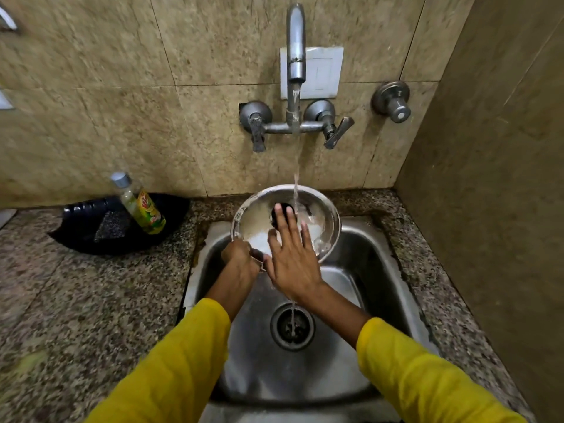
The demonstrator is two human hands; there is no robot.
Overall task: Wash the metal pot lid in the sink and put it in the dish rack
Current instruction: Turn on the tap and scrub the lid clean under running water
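You were partway through the wash, by my reading, with the rinse under way and the racking not yet begun. The steel sink (351,300) lay open below you, its basin bare around the drain (292,326), set into a speckled stone counter (76,300). No dish rack showed anywhere in view, so I could not tell where the lid would have to go.

The metal pot lid (259,221) was held above the back of the sink, tilted towards you with its inner face showing, and white suds covered much of its lower half. That foam suggested soaping was done or nearly so, while rinsing had barely started. Water from the tap (296,41) fell in a thin stream onto the lid near its dark knob (282,209).

Your left hand (239,254) was closed around the lid's lower rim, carrying it. Your right hand (293,261) lay flat and spread, gripping nothing, fingertips reaching to the knob as if rubbing the surface.

Off to the left a black tray (91,236) held a soap bottle (140,206) and a scrub pad (111,225), both set aside.
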